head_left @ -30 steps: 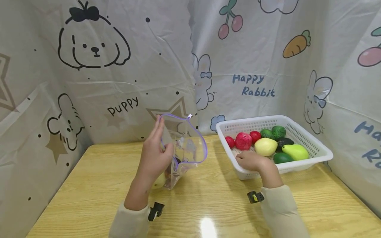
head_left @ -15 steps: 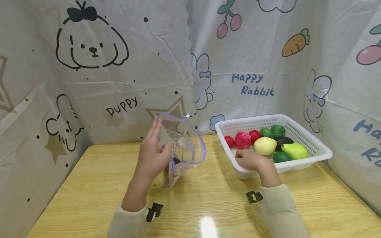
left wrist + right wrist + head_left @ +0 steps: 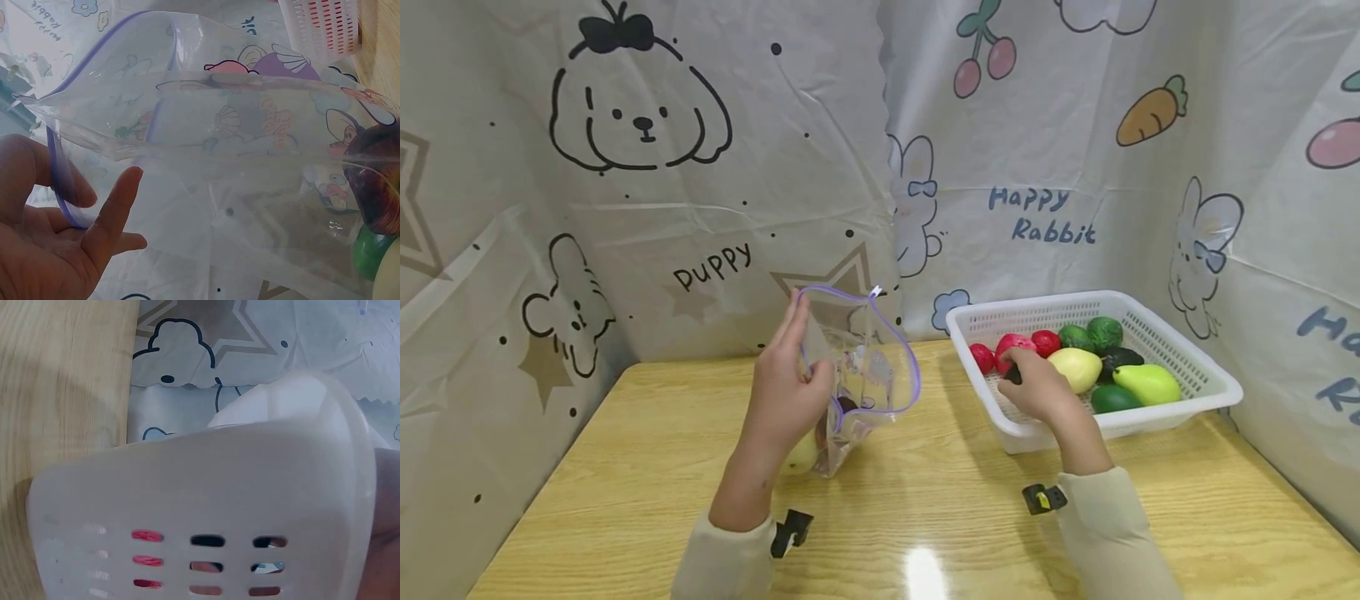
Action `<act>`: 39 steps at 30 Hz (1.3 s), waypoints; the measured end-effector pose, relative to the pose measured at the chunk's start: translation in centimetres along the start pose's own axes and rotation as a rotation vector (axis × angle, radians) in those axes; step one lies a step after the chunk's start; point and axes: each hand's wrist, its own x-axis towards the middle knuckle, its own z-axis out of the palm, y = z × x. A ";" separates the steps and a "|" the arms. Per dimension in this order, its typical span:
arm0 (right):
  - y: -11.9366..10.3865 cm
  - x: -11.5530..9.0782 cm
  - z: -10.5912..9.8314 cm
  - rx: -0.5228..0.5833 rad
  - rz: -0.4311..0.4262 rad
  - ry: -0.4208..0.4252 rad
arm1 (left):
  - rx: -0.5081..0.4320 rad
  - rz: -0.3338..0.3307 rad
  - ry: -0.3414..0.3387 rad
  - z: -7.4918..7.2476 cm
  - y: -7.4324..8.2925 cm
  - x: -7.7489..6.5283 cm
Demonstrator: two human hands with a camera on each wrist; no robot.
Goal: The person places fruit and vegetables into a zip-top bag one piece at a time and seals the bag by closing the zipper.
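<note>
My left hand (image 3: 792, 408) holds the left rim of a clear zip bag (image 3: 868, 367) with a purple seal, its mouth spread wide and facing up. In the left wrist view the bag's rim (image 3: 56, 181) passes between the thumb and fingers. Low in the bag lies a dark red apple-like fruit (image 3: 377, 178); a green piece (image 3: 370, 250) and a pale yellow fruit (image 3: 802, 454) show near it. My right hand (image 3: 1041, 387) is inside the white basket (image 3: 1206, 392), gripping a small black piece (image 3: 1014, 375), mostly covered by the fingers, its kind unclear.
The basket also holds red fruits (image 3: 981, 358), a pale yellow fruit (image 3: 1077, 369), a green pear (image 3: 1150, 385), a dark green piece (image 3: 1115, 398), a black piece (image 3: 1122, 358) and green ones (image 3: 1105, 333). Printed sheets (image 3: 820, 167) stand around the wooden table (image 3: 865, 533).
My right hand has risen a little from the basket's near left corner, and a black piece now shows in its fingers. The left hand and bag have stayed nearly still.
</note>
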 end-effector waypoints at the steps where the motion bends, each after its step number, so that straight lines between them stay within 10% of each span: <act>1: -0.1 0.0 -0.1 0.013 0.013 0.023 | -0.001 -0.001 -0.001 0.0 0.0 0.0; 10: -1.9 -0.1 -1.0 0.149 -0.046 0.252 | 0.004 -0.002 -0.006 0.0 0.1 0.0; 15: -4.0 -0.7 -1.7 0.353 -0.213 0.350 | 0.046 -0.005 -0.020 0.2 0.5 -0.2; 22: -8.8 -2.8 -1.8 0.807 -0.441 0.062 | 0.095 0.034 -0.008 0.6 1.0 -0.4; 31: -12.0 -3.5 2.2 0.409 -0.478 0.220 | 0.304 0.125 -0.052 0.8 1.4 -1.0; 39: -11.6 -3.1 2.8 0.272 -0.327 0.320 | 0.489 0.183 0.117 0.0 2.2 -1.1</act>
